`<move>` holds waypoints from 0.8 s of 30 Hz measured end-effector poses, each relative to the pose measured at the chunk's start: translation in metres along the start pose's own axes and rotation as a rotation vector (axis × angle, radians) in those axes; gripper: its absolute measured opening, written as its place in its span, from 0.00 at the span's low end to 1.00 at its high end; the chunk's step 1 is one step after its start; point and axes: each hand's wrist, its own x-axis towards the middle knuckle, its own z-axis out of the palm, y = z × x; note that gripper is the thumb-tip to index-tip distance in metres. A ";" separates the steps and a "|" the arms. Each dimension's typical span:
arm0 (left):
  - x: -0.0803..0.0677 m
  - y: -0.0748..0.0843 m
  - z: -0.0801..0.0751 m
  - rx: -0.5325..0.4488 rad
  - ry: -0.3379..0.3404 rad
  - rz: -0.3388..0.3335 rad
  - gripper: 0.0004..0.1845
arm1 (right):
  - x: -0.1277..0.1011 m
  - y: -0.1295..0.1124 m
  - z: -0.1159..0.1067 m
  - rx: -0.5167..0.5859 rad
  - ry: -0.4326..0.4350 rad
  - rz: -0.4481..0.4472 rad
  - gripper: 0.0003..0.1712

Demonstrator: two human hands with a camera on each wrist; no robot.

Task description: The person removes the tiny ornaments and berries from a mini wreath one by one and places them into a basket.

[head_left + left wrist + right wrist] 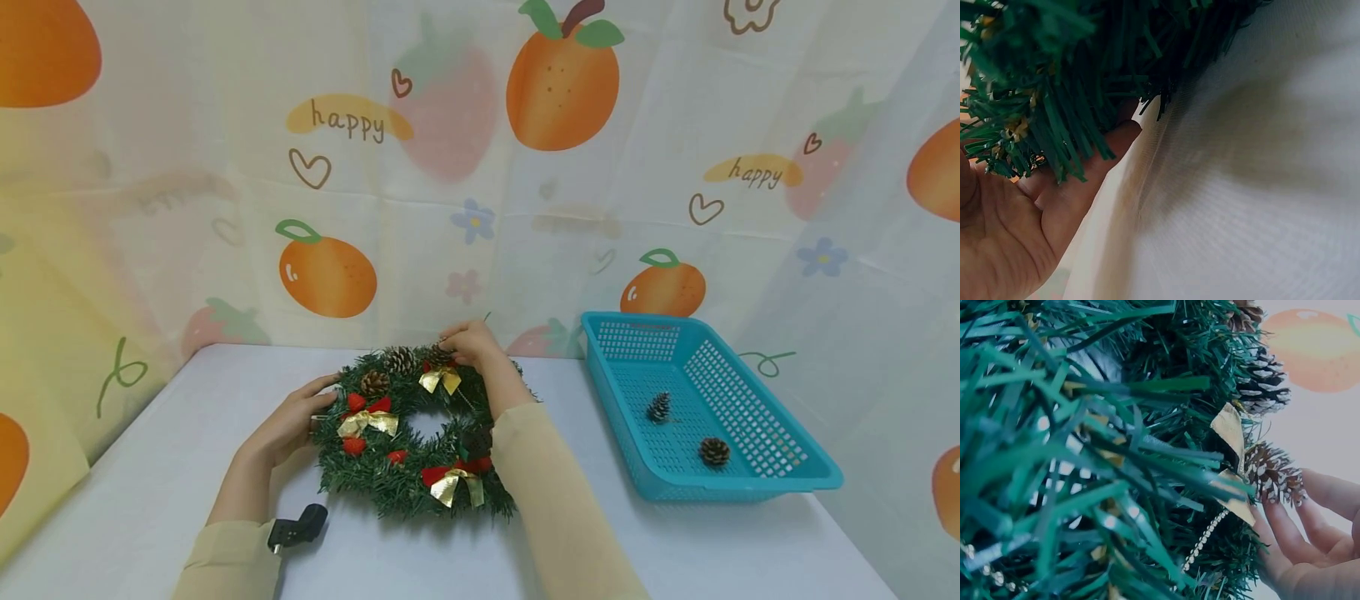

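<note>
A green Christmas wreath (pixel 348 475) lies on the white table, dressed with gold-and-red bows, red ornaments and pinecones. My left hand (pixel 300 417) holds its left edge; in the left wrist view, fingers (pixel 1079 194) reach under the green needles, which hide their tips. At the wreath's far side, my right hand (pixel 476 343) pinches a white-tipped pinecone (pixel 1272 475) beside a gold bow (pixel 1230 434). Another frosted pinecone (pixel 400 360) and a brown pinecone (pixel 375 383) sit on the wreath to the left of that hand.
To the right stands a blue plastic basket (pixel 637 454) with two loose pinecones inside, an upright one (pixel 659 407) and a rounder one (pixel 715 452). A fruit-printed curtain (pixel 480 275) hangs behind the table. On the left wrist sits a black device (pixel 298 528).
</note>
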 end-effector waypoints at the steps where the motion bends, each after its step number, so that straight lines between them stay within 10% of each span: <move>1: 0.000 0.000 0.000 0.002 -0.001 0.002 0.35 | 0.000 0.000 0.000 0.000 0.001 -0.002 0.21; 24: 0.000 0.000 0.000 0.009 0.000 0.001 0.34 | 0.004 -0.001 -0.004 0.071 0.011 0.006 0.21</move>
